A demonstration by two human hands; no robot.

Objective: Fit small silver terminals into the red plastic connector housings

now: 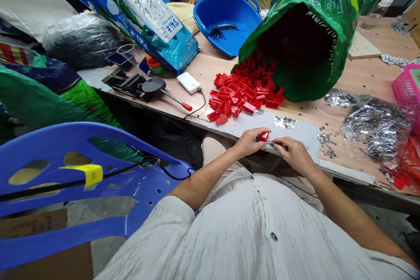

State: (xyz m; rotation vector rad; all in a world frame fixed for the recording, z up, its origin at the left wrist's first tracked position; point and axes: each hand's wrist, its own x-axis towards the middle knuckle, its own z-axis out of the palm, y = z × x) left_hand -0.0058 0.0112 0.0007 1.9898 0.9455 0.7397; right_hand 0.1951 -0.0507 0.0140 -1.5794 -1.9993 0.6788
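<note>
My left hand (246,143) is closed around a small red plastic part (264,136) at the table's front edge. In the fingers of my right hand (295,154) is a slim metal tool (271,142) that looks like tweezers, mostly hidden by the fingers. Its tip meets the near side of the red part. Just beyond my hands lies a heap of red plastic parts (243,92), spilling from a green sack (311,52). Small metal pieces (285,122) are scattered on a grey sheet (252,123), and more small metal pieces (327,142) lie to the right.
A lever tool (154,86), a white power bank (188,82) with a cable and a blue sack (147,13) are on the left. A blue basin (229,13) with dark strips stands behind. Clear bags of metal pieces (374,118) and a pink basket (407,89) sit right. A blue chair (108,133) is beside me.
</note>
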